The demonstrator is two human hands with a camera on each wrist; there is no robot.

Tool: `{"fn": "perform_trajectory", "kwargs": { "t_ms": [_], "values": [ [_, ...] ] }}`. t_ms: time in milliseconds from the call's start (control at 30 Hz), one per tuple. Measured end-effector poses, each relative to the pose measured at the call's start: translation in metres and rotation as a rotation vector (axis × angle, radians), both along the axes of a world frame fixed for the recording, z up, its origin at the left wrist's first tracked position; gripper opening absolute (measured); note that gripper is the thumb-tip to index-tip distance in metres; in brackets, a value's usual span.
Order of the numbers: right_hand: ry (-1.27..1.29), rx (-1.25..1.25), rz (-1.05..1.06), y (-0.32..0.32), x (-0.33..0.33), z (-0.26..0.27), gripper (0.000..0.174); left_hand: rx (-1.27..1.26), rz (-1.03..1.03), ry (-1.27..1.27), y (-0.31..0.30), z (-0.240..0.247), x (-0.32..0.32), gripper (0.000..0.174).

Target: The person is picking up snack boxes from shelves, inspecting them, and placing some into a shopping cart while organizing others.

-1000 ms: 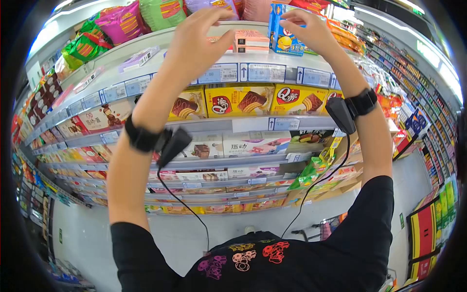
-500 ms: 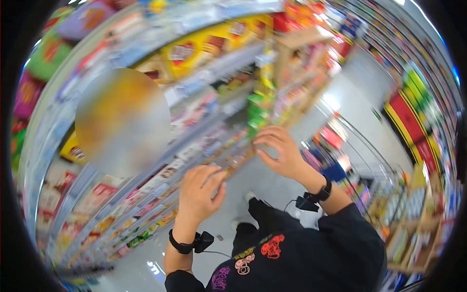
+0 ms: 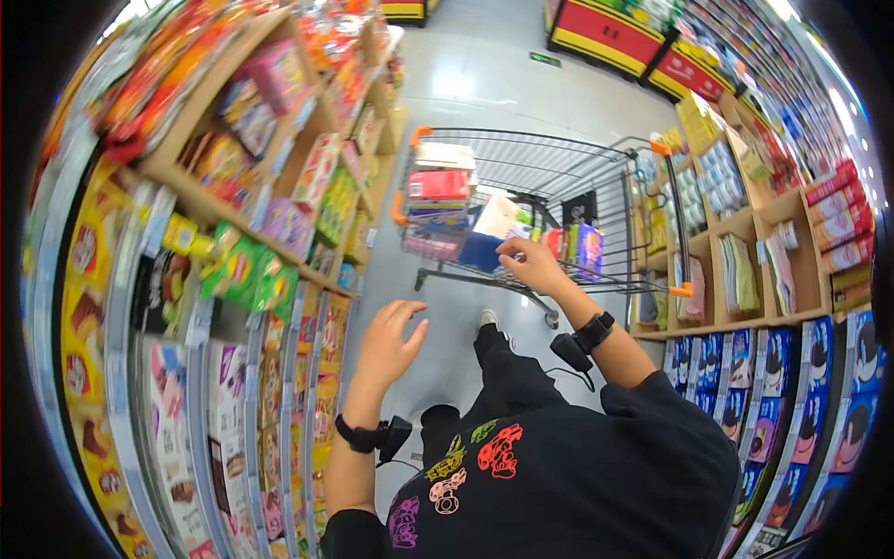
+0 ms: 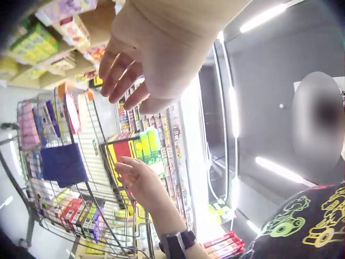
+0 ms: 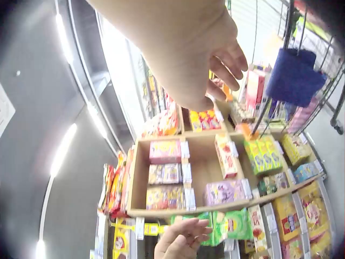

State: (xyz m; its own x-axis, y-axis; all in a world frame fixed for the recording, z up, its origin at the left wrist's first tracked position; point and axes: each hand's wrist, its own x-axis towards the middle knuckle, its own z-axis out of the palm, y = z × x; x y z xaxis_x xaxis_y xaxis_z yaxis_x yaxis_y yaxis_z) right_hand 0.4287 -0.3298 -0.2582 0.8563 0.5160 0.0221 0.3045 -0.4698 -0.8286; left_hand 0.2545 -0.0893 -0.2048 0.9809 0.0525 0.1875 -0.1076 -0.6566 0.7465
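Observation:
In the head view my left hand (image 3: pixel 389 347) is held out in the air with its fingers loosely bent and nothing in it. My right hand (image 3: pixel 537 267) hangs empty too, overlapping the near side of a wire shopping cart (image 3: pixel 568 140) with orange corners. The cart holds a red box (image 3: pixel 439 185), a purple package (image 3: pixel 590 250) and several other packages. On its side is a dark blue panel (image 3: pixel 481 252), which also shows as a blue panel (image 4: pixel 63 163) in the left wrist view. Both hands are apart from each other.
At the left, wooden cubbies (image 3: pixel 307 140) of snack boxes stand beside shelves with yellow boxes (image 3: pixel 86 247) and hanging green bags (image 3: pixel 244 270). Right of the cart are more wooden cubbies (image 3: pixel 740 224) and blue packs (image 3: pixel 773 410). Pale floor (image 3: pixel 466 56) extends beyond the cart.
Both hands have come down from the upper shelf, empty. The view has turned right, away from the snack shelves, so the cart is now in front.

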Motion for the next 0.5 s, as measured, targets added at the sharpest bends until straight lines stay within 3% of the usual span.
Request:
{"fn": "perform_trajectory", "kwargs": {
  "t_ms": [100,133,233,267,367,400,500],
  "values": [
    [0.124,-0.143,-0.218,-0.072,0.061,-0.059,0.025,-0.156,-0.146,0.160,-0.047,-0.025,0.078,0.019],
    [0.207,-0.221,-0.318,-0.092,0.076,-0.066,0.035,-0.203,-0.173,0.201,-0.063,-0.036,0.103,0.020],
    [0.024,-0.607,-0.480,-0.158,0.120,-0.105,0.043,-0.350,-0.246,0.355,-0.120,-0.076,0.173,0.023],
    [-0.026,-0.575,-0.595,-0.185,0.134,-0.144,0.053,-0.397,-0.250,0.419,-0.137,-0.091,0.195,0.024],
    [0.513,-0.404,-0.655,-0.237,0.163,-0.169,0.055,-0.500,-0.297,0.587,-0.189,-0.147,0.248,0.031],
    [0.691,-0.180,-0.794,-0.241,0.161,-0.170,0.059,-0.539,-0.317,0.664,-0.206,-0.159,0.261,0.032],
    [0.757,0.119,-0.926,-0.255,0.158,-0.230,0.066,-0.513,-0.340,0.874,-0.245,-0.202,0.288,0.043]
  ]
}}
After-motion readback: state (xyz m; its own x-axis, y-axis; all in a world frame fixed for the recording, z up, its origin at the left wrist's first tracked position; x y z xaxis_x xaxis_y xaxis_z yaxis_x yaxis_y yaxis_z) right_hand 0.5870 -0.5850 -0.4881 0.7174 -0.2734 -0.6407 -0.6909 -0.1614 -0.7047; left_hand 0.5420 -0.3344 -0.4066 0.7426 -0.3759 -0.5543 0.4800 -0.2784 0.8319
